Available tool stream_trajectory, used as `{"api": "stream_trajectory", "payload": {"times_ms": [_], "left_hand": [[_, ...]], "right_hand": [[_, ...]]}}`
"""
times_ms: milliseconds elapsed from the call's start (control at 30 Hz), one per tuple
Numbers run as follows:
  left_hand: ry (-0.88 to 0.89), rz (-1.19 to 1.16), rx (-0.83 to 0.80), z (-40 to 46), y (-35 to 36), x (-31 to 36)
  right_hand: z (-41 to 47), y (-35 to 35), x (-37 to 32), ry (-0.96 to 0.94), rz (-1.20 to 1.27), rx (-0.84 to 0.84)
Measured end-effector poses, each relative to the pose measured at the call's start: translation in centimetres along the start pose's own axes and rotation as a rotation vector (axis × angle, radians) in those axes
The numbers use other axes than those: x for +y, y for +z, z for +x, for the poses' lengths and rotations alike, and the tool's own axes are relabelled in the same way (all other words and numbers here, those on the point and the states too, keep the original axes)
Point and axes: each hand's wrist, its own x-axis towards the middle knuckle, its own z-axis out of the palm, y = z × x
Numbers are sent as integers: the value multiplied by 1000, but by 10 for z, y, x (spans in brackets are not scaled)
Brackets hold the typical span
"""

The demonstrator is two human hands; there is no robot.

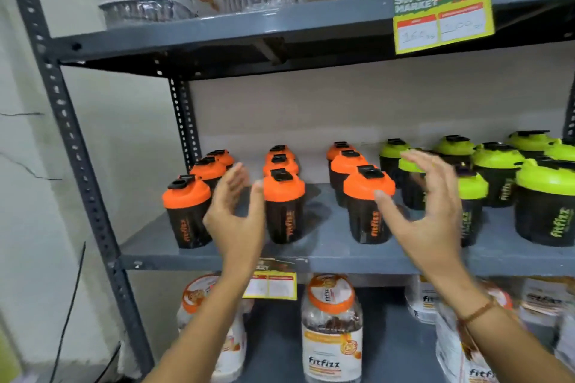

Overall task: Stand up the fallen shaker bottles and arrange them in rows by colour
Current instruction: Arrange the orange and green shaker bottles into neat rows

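Black shaker bottles stand upright on the grey middle shelf (pixel 326 253). Orange-lidded ones form three rows on the left, with front bottles at the left (pixel 186 214), the middle (pixel 284 207) and the right (pixel 370 205). Green-lidded shakers (pixel 544 202) stand in rows on the right. My left hand (pixel 235 214) is open, held between the left and middle orange rows and touching neither. My right hand (pixel 426 211) is open too, raised in front of the nearest green-lidded bottles and partly hiding them. No bottle lies on its side.
The upper shelf (pixel 280 31) carries large Fitfizz jars and a yellow price tag (pixel 443 23). Orange-lidded jars (pixel 331 326) and pouches fill the shelf below. A perforated grey upright (pixel 71 134) frames the left side, next to a white wall.
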Motion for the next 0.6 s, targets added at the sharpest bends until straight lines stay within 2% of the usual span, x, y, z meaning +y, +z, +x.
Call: {"api": "stream_trajectory", "payload": {"times_ms": [100,167,233,300,433,600], "left_hand": [[8,98,89,26,-52,-26],[-101,234,27,41,-87,-48],[-251,436,-113,56,-117,-71],[-367,570,-273,69,-137,-90],[-487,516,-532,87,-154,-117],[-474,443,-589,95,-158,-129]], "right_hand": [[-17,49,-33,186,213,-292],[-28,83,-39,334,222,-455],[-33,111,-38,478,180,-543],[-33,130,-36,607,176,-577],[-34,149,-29,666,166,-572],[-36,157,-21,680,90,-613]]}}
